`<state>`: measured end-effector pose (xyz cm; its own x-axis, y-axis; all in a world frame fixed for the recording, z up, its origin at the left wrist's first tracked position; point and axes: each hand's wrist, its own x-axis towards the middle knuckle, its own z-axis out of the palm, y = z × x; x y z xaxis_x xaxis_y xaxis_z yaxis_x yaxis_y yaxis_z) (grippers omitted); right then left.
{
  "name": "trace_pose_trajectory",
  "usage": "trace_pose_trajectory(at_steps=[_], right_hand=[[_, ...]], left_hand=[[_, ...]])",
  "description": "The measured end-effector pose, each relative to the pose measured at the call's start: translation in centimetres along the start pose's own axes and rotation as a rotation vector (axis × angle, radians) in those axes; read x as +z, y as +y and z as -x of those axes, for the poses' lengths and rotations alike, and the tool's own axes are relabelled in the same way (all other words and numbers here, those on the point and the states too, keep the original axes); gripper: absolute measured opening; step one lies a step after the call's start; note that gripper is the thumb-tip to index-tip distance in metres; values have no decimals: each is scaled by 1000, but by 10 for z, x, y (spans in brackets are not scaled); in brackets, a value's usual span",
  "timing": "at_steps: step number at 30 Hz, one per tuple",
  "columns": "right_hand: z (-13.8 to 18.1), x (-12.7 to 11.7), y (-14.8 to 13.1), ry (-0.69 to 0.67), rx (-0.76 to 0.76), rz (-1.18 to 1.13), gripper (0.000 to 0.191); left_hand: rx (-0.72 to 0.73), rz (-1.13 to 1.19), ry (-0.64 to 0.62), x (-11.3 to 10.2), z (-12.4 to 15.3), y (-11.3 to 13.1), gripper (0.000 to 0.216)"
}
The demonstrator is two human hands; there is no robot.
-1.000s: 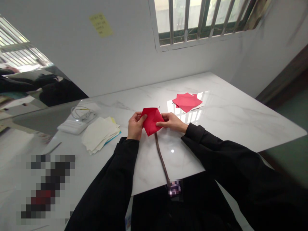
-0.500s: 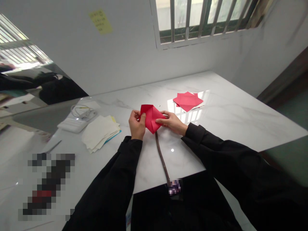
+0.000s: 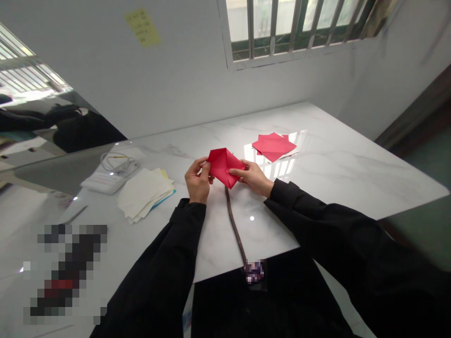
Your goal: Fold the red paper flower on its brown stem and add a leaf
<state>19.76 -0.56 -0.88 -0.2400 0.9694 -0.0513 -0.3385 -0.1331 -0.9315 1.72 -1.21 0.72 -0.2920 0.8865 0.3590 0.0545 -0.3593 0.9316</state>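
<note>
A partly folded sheet of red paper [image 3: 220, 162] is held up above the white marbled table [image 3: 338, 173]. My left hand [image 3: 198, 180] pinches its left edge between thumb and fingers. On the paper's right side, my right hand [image 3: 255, 177] grips with the thumb laid on the near face and the fingers mostly behind. Creases run across the paper, and flaps fold in toward its lower right. Below it, a thin brown cord [image 3: 235, 225] runs down to the table's near edge.
Several red paper sheets [image 3: 275, 146] lie fanned at the back right. Left of my hands are a stack of cream paper [image 3: 144, 192] and a white device with a cable [image 3: 109, 178]. A blurred dark object [image 3: 70, 267] lies at front left. A barred window [image 3: 296, 28] is above.
My hands have tilted the red paper and raised it slightly. The left hand's grip has shifted outward to the paper's left edge, while the right hand stays on its side.
</note>
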Motion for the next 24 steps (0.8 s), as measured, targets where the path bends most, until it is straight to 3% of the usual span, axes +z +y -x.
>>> trace_pose_trajectory(at_steps=[6, 10, 16, 20, 24], right_hand=[[-2, -1, 1, 21, -10, -50, 49], [-3, -2, 4, 3, -38, -31, 52], [-4, -5, 8, -30, -101, 74, 54], [-6, -6, 10, -26, -106, 61, 51], [-8, -6, 11, -18, -100, 46, 50]], left_hand=[[-168, 170, -188, 2, 2, 7, 37], [-245, 231, -198, 0, 2, 5, 38], [-387, 249, -286, -3, 2, 5, 69], [-353, 239, -330, 0, 5, 6, 67], [-323, 214, -278, -1, 1, 0, 55]])
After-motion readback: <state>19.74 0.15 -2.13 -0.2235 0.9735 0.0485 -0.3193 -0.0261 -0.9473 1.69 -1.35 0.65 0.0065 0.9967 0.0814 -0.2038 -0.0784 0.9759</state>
